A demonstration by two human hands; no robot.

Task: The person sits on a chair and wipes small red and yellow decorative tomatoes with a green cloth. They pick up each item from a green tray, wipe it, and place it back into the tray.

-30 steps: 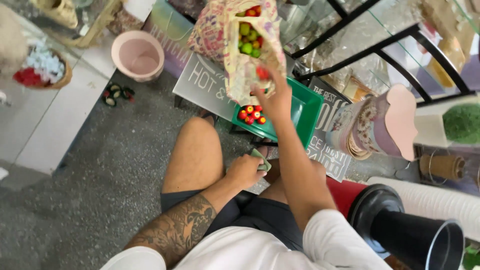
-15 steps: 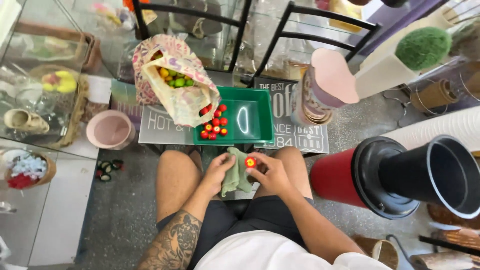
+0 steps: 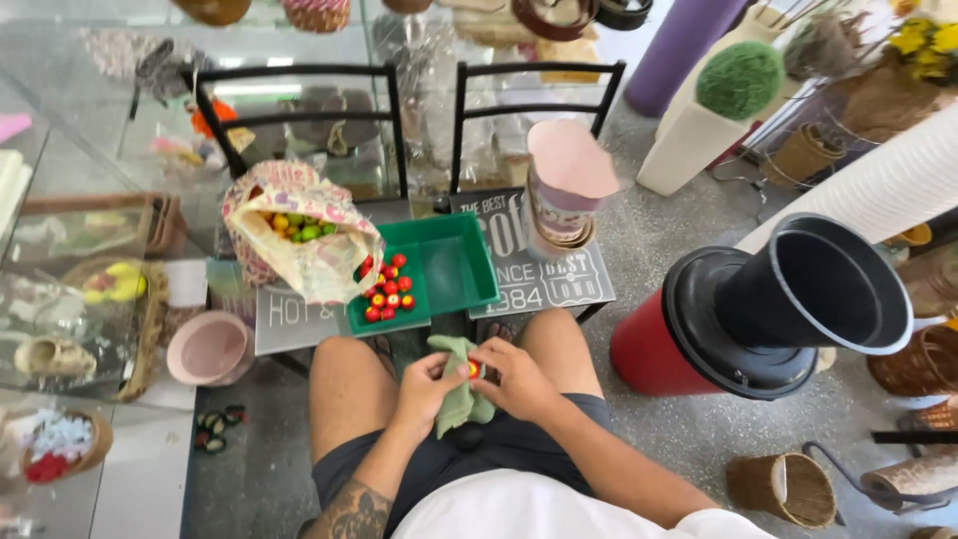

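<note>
While the floral fabric bag of small fruits sits far left beside the green plastic tray, the left hand grips a green cloth; the right hand, back from the tray, now pinches a small red-and-yellow fruit against it.

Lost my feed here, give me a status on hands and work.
Left hand gripping green cloth. Right hand pinching small red ball against cloth, over the lap. Green tray ahead holds more balls. Nothing obstructing.
</note>
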